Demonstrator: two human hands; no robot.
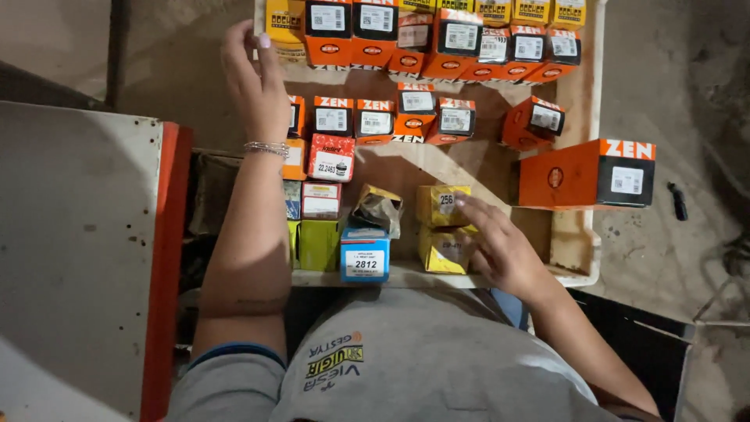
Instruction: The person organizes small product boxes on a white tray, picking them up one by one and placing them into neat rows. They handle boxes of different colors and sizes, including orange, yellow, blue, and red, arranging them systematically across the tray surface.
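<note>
Two small yellow cardboard boxes (443, 227) sit stacked one behind the other near the front edge of the pale tabletop (578, 258). The right hand (500, 250) lies just beside them, its spread fingers (469, 207) touching the farther box's right side, gripping nothing. Left of them stand a blue box with a white label (364, 254) and a crumpled open carton (378, 209). The left hand (254, 78) reaches far back, fingers loosely extended and empty, beside an orange-and-black box (327, 31).

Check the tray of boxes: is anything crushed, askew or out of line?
Yes. A yellow box in the front row is crumpled, its flaps torn open. One small orange box sits turned at an angle, apart from its row. The rest stand fairly square.
</note>
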